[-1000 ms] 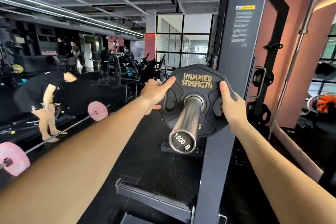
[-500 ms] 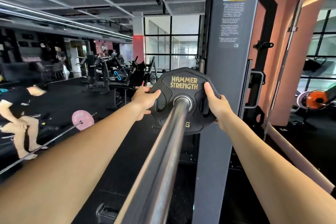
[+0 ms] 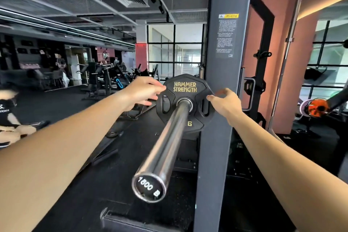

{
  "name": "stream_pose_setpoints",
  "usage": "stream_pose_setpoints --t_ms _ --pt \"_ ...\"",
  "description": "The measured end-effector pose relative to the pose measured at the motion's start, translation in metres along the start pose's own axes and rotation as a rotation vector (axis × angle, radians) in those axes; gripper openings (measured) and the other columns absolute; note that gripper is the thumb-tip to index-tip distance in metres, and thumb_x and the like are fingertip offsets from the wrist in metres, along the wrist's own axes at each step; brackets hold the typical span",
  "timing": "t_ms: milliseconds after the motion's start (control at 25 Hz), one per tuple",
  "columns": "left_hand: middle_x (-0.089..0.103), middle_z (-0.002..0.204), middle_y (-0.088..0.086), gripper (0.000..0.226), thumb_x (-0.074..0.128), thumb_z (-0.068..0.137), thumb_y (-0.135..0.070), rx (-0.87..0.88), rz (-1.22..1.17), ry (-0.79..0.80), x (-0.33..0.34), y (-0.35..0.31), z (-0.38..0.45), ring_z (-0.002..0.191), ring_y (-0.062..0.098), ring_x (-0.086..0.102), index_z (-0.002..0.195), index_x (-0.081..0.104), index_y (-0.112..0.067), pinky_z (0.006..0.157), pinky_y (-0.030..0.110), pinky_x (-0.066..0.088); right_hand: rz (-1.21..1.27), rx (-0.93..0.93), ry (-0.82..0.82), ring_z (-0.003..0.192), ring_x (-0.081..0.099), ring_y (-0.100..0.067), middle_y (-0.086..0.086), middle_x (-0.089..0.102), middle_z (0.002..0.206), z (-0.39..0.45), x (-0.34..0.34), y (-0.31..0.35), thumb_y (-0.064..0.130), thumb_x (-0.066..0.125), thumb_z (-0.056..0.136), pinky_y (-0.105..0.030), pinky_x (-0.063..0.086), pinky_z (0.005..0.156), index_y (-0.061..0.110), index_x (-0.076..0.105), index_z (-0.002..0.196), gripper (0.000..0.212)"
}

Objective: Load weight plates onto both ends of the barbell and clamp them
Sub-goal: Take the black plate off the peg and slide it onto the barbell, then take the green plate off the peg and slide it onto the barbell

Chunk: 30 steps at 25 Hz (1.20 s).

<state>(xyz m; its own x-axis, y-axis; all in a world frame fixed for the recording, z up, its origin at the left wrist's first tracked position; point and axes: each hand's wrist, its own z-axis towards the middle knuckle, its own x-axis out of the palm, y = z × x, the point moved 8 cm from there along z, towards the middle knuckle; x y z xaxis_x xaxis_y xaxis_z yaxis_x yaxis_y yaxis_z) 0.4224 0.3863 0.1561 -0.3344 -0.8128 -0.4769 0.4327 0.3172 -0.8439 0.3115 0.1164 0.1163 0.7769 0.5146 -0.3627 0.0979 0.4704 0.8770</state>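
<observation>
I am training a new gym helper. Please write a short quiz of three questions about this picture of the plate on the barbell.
1. True or false: a clamp is already fitted on the barbell sleeve outside the weight plate.
2. Which words are printed in gold on the plate? A) Iron Power B) Hammer Strength C) Steel Force
3. Fill in: the left hand and right hand are at the plate's ____.

Key: 1 false; 2 B; 3 edges (rim), fingers open, not gripping.
</observation>
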Motion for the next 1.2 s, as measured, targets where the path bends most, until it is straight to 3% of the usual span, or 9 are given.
stream_pose_setpoints --t_ms 160,320,360,520,680,760,960,1080,1200 --pt "0.072 0.109 -0.002 0.021 0.069 0.093 -0.036 0.149 0.124 0.077 0.019 -0.066 -0.068 0.1 0.013 0.07 0.11 0.071 -0.024 0.089 0.035 0.058 -0.069 -0.017 0.22 0.095 0.062 -0.02 0.003 0.067 0.106 -0.061 -0.029 0.005 0.036 0.077 0.082 -0.026 0.045 0.075 0.024 0.07 0.099 0.022" --pt "0.075 0.103 -0.004 0.017 0.072 0.09 -0.037 0.231 0.263 0.233 0.076 -0.104 -0.126 0.097 0.013 0.071 0.102 0.072 -0.025 0.085 0.032 0.057 -0.189 -0.051 0.252 0.07 0.061 -0.01 0.003 0.069 0.086 -0.12 -0.093 -0.006 0.029 0.075 0.085 -0.02 0.041 0.056 0.022 0.076 0.093 0.011" --pt "0.076 0.101 -0.002 0.016 0.072 0.089 -0.037 0.25 0.256 0.257 0.092 -0.113 -0.137 0.095 0.015 0.072 0.1 0.072 -0.025 0.083 0.031 0.056 -0.216 -0.049 0.243 0.068 0.061 -0.011 0.003 0.069 0.085 -0.132 -0.115 -0.011 0.028 0.073 0.086 -0.019 0.042 0.056 0.026 0.077 0.088 0.005" --pt "0.077 0.104 0.004 0.017 0.072 0.09 -0.036 0.308 0.221 0.348 0.164 -0.149 -0.17 0.1 0.02 0.073 0.099 0.072 -0.021 0.087 0.039 0.058 -0.309 -0.022 0.189 0.074 0.071 -0.016 0.005 0.075 0.083 -0.166 -0.21 -0.033 0.029 0.068 0.087 -0.025 0.051 0.06 0.037 0.076 0.067 0.023" --pt "0.076 0.107 0.005 0.017 0.07 0.092 -0.034 0.35 0.23 0.486 0.259 -0.177 -0.203 0.101 0.021 0.073 0.101 0.072 -0.02 0.085 0.039 0.059 -0.321 0.064 0.119 0.066 0.062 -0.018 -0.005 0.068 0.082 -0.195 -0.309 -0.076 0.02 0.067 0.091 -0.023 0.045 0.053 0.017 0.076 0.087 0.011" --pt "0.076 0.107 0.007 0.018 0.069 0.092 -0.033 0.357 0.244 0.547 0.308 -0.188 -0.213 0.101 0.023 0.073 0.103 0.072 -0.019 0.081 0.036 0.058 -0.33 0.099 0.085 0.067 0.057 -0.019 -0.008 0.063 0.084 -0.202 -0.355 -0.105 0.017 0.066 0.091 -0.016 0.042 0.046 0.005 0.075 0.101 0.018" --pt "0.077 0.102 0.007 0.015 0.07 0.091 -0.034 0.309 0.207 0.607 0.423 -0.214 -0.219 0.099 0.025 0.073 0.097 0.073 -0.021 0.078 0.036 0.057 -0.352 0.115 0.0 0.065 0.062 -0.016 -0.011 0.074 0.084 -0.193 -0.458 -0.171 0.022 0.07 0.088 -0.011 0.04 0.043 0.027 0.076 0.076 0.015" --pt "0.077 0.103 0.009 0.017 0.07 0.092 -0.033 0.27 0.19 0.625 0.493 -0.232 -0.218 0.095 0.025 0.074 0.099 0.073 -0.018 0.072 0.031 0.051 -0.358 0.12 0.002 0.064 0.061 -0.013 -0.001 0.069 0.072 -0.179 -0.518 -0.205 0.022 0.072 0.086 -0.009 0.039 0.045 0.026 0.075 0.076 0.011" --pt "0.077 0.103 0.01 0.018 0.069 0.093 -0.031 0.224 0.165 0.597 0.54 -0.241 -0.208 0.094 0.027 0.072 0.101 0.073 -0.015 0.072 0.03 0.05 -0.394 0.123 0.007 0.071 0.064 -0.014 -0.004 0.072 0.08 -0.155 -0.56 -0.232 0.026 0.074 0.085 -0.016 0.044 0.053 0.03 0.074 0.076 0.009"
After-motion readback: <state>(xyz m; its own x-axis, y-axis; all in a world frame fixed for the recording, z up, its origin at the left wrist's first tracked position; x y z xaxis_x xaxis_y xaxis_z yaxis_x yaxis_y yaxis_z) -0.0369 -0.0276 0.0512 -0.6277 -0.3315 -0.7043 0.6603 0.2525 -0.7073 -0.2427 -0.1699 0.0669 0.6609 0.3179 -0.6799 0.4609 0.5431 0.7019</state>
